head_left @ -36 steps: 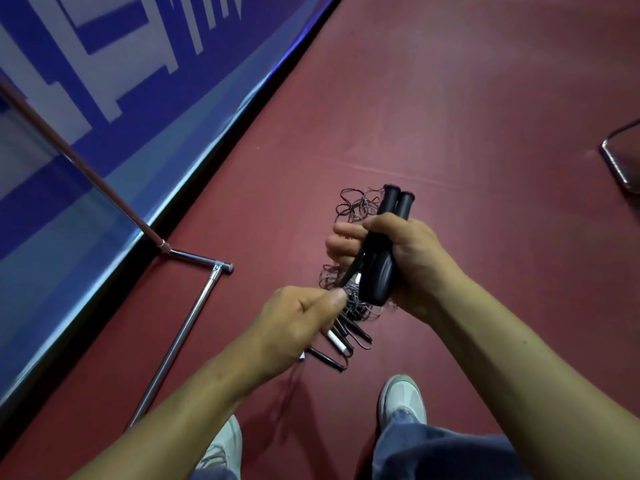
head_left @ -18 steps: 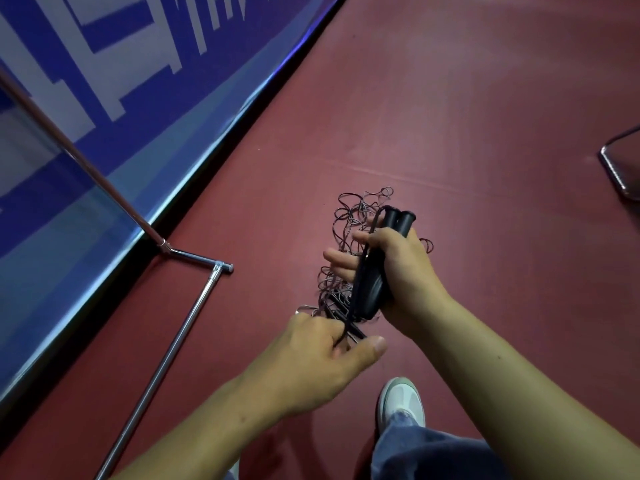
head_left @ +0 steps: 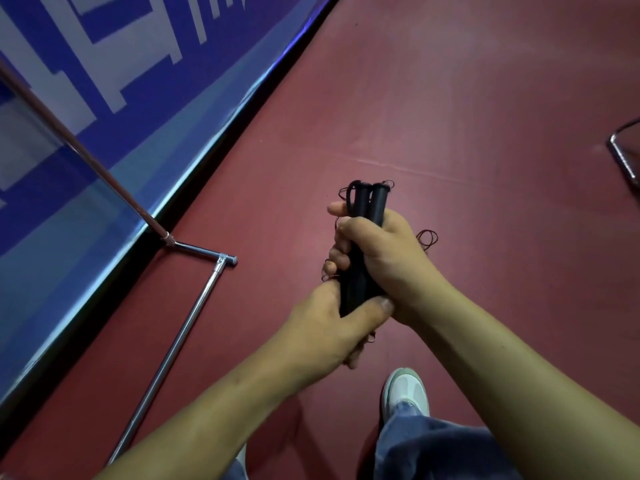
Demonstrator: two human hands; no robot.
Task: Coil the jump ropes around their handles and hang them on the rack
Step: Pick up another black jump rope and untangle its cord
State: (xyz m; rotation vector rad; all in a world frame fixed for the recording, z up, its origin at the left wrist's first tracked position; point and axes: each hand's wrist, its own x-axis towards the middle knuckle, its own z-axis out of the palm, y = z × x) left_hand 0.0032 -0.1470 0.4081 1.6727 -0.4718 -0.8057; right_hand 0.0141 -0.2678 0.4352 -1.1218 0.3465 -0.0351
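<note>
Two black jump rope handles (head_left: 367,206) stand side by side, pointing away from me, above the red floor. My right hand (head_left: 384,258) grips their middle, fingers curled round them. My left hand (head_left: 332,327) grips their near end from below, thumb pressed across the handles. Thin dark rope (head_left: 427,237) shows as small loops beside my right hand and at the handle tips; most of it is hidden under my fingers. The metal rack (head_left: 194,313) stands at the left, its foot bar on the floor and its upright slanting up to the left.
A blue and white banner wall (head_left: 104,98) runs along the left. A metal frame corner (head_left: 623,154) shows at the right edge. My white shoe (head_left: 407,389) and jeans leg (head_left: 433,448) are below the hands. Red floor stretches ahead.
My left hand moved up and closed round the near end of the handles. The loose tangle of rope that hung beside the handles is now drawn in against them, mostly under my hands.
</note>
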